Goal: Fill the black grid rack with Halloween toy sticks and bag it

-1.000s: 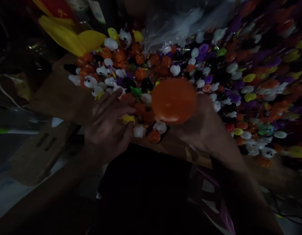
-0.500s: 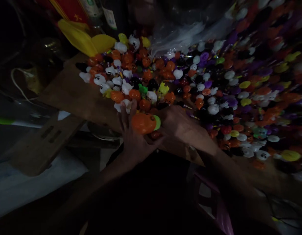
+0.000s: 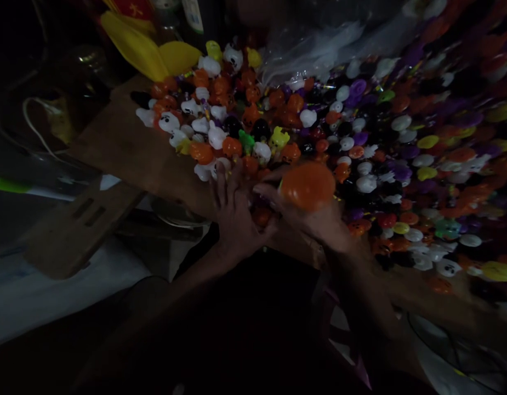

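Observation:
My right hand [image 3: 319, 222] is closed on a toy with a large, glossy orange head [image 3: 308, 185]. The head rises above the fist, and the lower part of this toy is hidden in the hand. To its left, my left hand [image 3: 239, 222] rests at the front edge of the pile, fingers stretched forward and slightly apart. A small orange piece [image 3: 261, 216] lies between its thumb and fingers; the dim light does not show whether they grip it. White and orange animal-head toys [image 3: 212, 134] lie just beyond my fingertips.
A heap of small orange, white, purple and black toys [image 3: 366, 184] covers the board [image 3: 125, 156] and spreads right. Clear plastic bags [image 3: 319, 52] lie behind. A yellow object [image 3: 134, 46] stands at the back left. A slotted wooden piece [image 3: 86, 219] is at left.
The large orange toy, earlier at my left hand with its green end facing right, is now upright in my right hand, farther right. The view has shifted slightly.

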Demonstrator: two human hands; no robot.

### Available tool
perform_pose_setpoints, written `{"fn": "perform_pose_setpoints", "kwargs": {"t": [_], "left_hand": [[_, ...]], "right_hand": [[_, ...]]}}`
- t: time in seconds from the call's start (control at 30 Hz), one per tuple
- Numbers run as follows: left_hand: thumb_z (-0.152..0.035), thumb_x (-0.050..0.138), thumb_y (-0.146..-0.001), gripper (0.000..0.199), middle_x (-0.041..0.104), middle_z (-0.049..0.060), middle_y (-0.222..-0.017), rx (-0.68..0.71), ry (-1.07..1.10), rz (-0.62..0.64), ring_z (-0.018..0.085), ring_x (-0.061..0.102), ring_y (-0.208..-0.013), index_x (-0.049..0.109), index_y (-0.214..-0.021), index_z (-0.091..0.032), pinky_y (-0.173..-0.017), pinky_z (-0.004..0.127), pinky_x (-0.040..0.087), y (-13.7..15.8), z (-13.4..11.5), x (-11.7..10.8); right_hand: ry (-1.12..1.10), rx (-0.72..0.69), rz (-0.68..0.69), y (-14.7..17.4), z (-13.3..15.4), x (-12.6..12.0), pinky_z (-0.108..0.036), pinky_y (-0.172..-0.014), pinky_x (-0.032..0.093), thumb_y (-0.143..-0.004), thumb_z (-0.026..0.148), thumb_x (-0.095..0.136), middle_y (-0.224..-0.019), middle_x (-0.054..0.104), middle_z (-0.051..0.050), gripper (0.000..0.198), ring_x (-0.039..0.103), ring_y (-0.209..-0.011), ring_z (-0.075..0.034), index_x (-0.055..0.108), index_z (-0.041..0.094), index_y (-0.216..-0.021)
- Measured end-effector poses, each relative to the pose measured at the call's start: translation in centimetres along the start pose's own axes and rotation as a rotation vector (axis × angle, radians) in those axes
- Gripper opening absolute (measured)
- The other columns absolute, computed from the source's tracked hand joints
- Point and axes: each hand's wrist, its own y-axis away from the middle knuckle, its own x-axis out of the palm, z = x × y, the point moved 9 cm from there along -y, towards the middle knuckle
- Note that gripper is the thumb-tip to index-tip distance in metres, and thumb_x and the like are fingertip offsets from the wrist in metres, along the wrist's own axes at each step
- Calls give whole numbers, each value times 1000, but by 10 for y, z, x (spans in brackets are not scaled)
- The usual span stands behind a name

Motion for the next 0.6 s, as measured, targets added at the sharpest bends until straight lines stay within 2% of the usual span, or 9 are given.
{"fn": "perform_pose_setpoints", "kwargs": {"t": [0.13,0.33,0.47,0.6], "left_hand": [[-63,49,-87,76,34,14,-168,-16,-30,-5,34,0,-163,44,-145,-13,-132,62,12,-1,3,0],[-69,64,-80,81,39,24,-163,66,-66,-40,42,6,-162,54,-137,-13,-128,67,12,-3,4,-7],[-68,69,-78,85,32,25,-167,119,-65,-58,47,5,-161,51,-141,-14,-125,72,10,0,7,-10],[-55,68,-82,64,31,16,-169,181,10,-34,42,-1,-162,55,-136,-23,-125,72,10,11,3,-14]], "right_hand": [[-48,51,-63,3,-10,3,-33,-73,56,-90,50,72,-77,69,-2,28,68,-83,-21,71,22,-87],[-135,83,-238,18,-29,-11,-34,-70,57,-90,51,70,-74,66,-1,32,66,-73,-18,66,23,-77],[-124,124,-336,33,-38,-24,-37,-68,57,-88,49,72,-73,66,-2,29,64,-67,-18,65,23,-77],[-71,103,-354,36,-38,-25,-38,-69,56,-87,47,72,-75,69,-2,24,64,-67,-19,65,24,-81]]}}
